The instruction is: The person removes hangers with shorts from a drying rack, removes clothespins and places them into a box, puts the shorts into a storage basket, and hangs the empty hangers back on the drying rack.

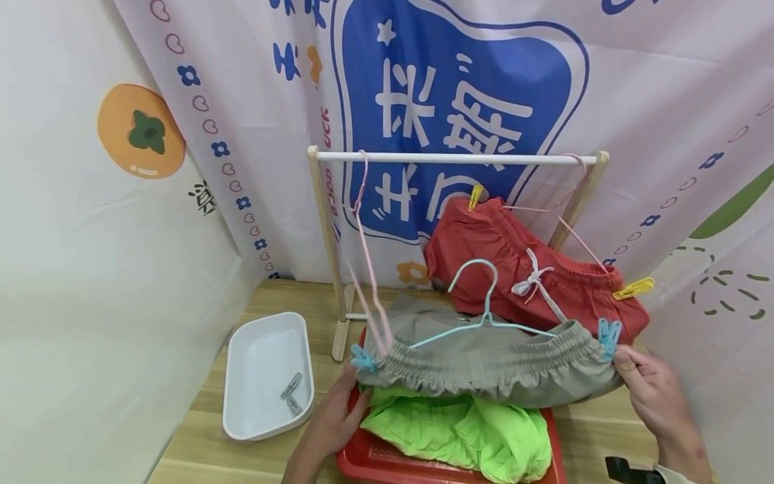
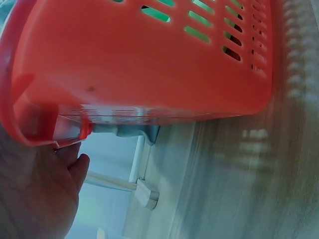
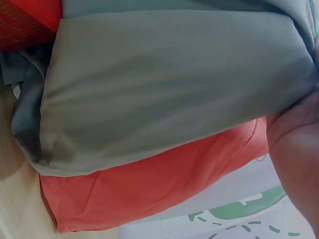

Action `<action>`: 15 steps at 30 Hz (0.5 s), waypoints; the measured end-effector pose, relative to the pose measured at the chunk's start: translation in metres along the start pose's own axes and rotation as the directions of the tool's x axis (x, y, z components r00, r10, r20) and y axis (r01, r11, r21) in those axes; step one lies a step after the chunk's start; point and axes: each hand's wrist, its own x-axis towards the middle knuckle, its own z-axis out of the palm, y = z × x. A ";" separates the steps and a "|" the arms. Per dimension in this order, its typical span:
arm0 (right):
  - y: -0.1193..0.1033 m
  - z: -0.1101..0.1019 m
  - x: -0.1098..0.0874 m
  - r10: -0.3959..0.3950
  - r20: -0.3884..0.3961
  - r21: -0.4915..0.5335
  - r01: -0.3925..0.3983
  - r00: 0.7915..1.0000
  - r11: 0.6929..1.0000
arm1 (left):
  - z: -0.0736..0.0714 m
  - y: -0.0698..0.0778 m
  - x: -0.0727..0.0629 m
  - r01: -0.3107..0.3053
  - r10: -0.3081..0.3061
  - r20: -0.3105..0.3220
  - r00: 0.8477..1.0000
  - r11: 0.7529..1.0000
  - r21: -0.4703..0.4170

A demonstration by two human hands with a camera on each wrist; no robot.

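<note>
Grey shorts (image 1: 484, 370) with a gathered waistband hang on a light-blue hanger (image 1: 487, 316), held level above a red basket (image 1: 387, 464). Blue clothespins (image 1: 608, 336) fasten both ends of the waistband. My right hand (image 1: 656, 386) pinches the right end beside its clothespin, thumb in front. At the other end, my left hand (image 1: 338, 413) grips the shorts below the left clothespin; its fingertips are partly hidden. In the left wrist view that hand is beside the basket rim (image 2: 10, 99). Bright green cloth (image 1: 447, 430) lies in the basket.
Behind stands a wooden rack (image 1: 329, 235) with a white bar (image 1: 459, 158). Red shorts (image 1: 514, 269) hang there on a pink hanger with yellow clothespins (image 1: 633, 288); another pink hanger (image 1: 365, 249) hangs at left. A white tray (image 1: 266, 363) holds grey clothespins (image 1: 293, 386).
</note>
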 end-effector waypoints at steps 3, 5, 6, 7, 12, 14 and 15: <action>-0.001 0.004 -0.001 -0.031 0.066 0.016 0.030 0.997 0.999 | -0.002 0.001 0.000 0.002 -0.002 -0.006 1.000 1.000 0.009; -0.002 0.008 -0.003 -0.047 0.087 0.045 0.043 0.995 0.998 | -0.004 0.002 0.001 -0.007 0.007 -0.016 1.000 1.000 -0.004; -0.002 0.010 -0.004 -0.052 0.087 0.059 0.047 0.995 0.997 | -0.005 0.004 0.001 -0.007 0.007 -0.022 1.000 1.000 -0.008; -0.003 0.011 -0.005 -0.054 0.081 0.071 0.049 0.995 0.996 | -0.007 0.005 0.002 -0.008 0.007 -0.025 1.000 1.000 -0.013; -0.007 0.017 -0.009 -0.026 0.018 0.103 0.024 1.000 0.994 | -0.016 0.010 0.006 -0.028 0.023 -0.052 0.998 0.995 -0.100; -0.009 0.019 -0.009 -0.010 -0.008 0.107 0.011 1.000 0.994 | -0.020 0.013 0.008 -0.069 0.060 -0.065 0.996 0.986 -0.152; -0.011 0.019 -0.009 -0.004 -0.019 0.113 0.006 1.000 0.994 | -0.021 0.014 0.010 -0.092 0.080 -0.074 0.994 0.981 -0.173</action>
